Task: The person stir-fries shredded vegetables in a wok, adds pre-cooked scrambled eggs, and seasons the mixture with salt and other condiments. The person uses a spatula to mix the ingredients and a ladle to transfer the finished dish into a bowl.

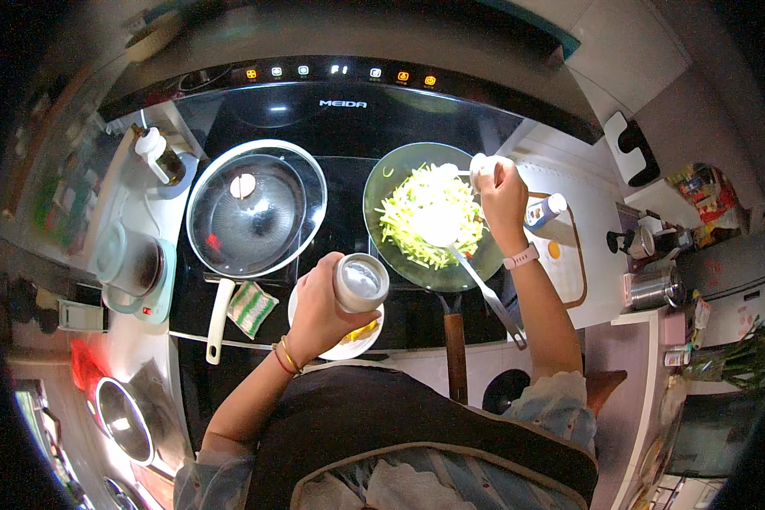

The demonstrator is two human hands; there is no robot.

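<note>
My left hand (322, 306) grips a round jar (361, 282) with pale contents, held above a white plate (354, 347) that bears yellow food. Over the right side of a wok (382, 185), my right hand (500, 191) is closed on a small white spoon or lid-like piece; its exact form is partly hidden by the fingers. Pale green shredded vegetables (408, 223) fill the middle of the wok, partly washed out by glare. A metal spatula (484, 287) rests in them, its handle crossing the wok's lower right rim. The wok's wooden handle (456, 357) points towards me.
A glass-lidded pan (255, 217) stands on the left of the cooktop, near a folded striped cloth (252, 309). At the left are an oil bottle (162, 156) and a lidded pitcher (131, 261) on a scale. A capped bottle (545, 210) stands right of the wok, by a tray (580, 280).
</note>
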